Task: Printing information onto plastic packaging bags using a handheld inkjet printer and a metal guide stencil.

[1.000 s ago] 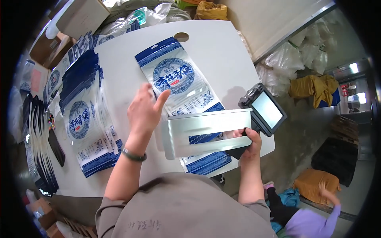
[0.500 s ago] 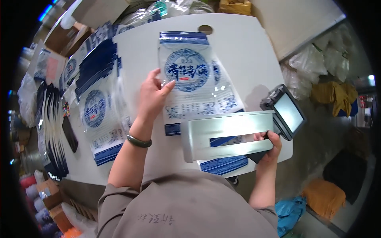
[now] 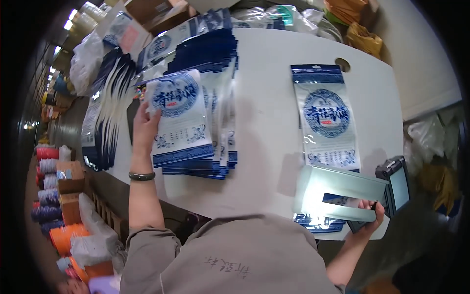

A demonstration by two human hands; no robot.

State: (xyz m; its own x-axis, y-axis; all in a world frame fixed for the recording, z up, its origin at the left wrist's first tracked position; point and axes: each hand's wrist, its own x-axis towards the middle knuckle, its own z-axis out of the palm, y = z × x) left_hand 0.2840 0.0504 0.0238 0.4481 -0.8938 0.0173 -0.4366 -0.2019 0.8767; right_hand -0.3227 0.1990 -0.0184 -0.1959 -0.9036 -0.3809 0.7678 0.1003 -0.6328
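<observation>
My left hand [image 3: 145, 125] grips the left edge of a blue-and-white printed plastic pouch [image 3: 183, 134], fingers closed on it. This pouch lies slightly askew over a fanned stack of matching pouches [image 3: 208, 54]. In my right hand [image 3: 369, 215] is a handheld printer [image 3: 313, 188] with a shiny slotted metal plate and a tilted screen. The plate covers the lower part of another pouch [image 3: 325, 112], which lies straight on the right of the white table [image 3: 264, 108]. Blue pouch bottoms show below the plate and through its slot.
A second fanned pile of pouches [image 3: 105, 117] lies along the table's left edge. Behind are an open cardboard box [image 3: 161, 19] and clear plastic bags [image 3: 303, 22]. The table has a round hole [image 3: 342, 64]. Ribbon-like rolls [image 3: 46, 166] and cartons stand lower left.
My view has swung left. My left hand has moved from the middle pouches to the left stack and now holds a pouch there. The printer stays in my right hand over the right-hand pouches.
</observation>
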